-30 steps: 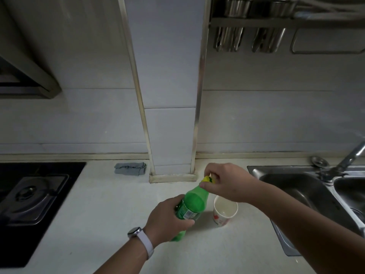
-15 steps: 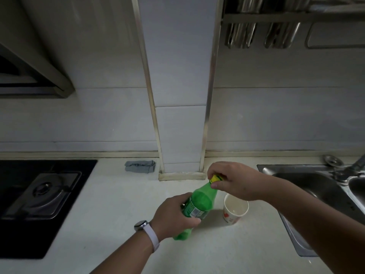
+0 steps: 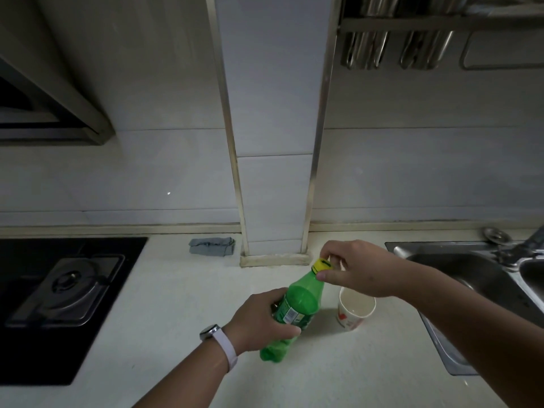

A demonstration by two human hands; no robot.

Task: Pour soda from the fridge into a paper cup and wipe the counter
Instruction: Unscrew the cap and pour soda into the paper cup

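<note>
A green soda bottle stands on the pale counter, leaning a little toward the wall. My left hand grips its labelled middle. My right hand pinches the yellow cap at the bottle's top with thumb and fingers. A white paper cup with a red print stands upright just right of the bottle, under my right wrist; part of its rim is hidden by that hand. A folded grey cloth lies near the wall, left of the tiled pillar.
A black gas hob fills the counter's left side. A steel sink with a tap lies at the right. The tiled pillar rises behind the bottle. Utensils hang from a rack at the top right.
The view has shifted, so everything sits further right in the frame. My right hand's fingers have turned on the cap, which now shows more. The left hand keeps its hold on the bottle.
</note>
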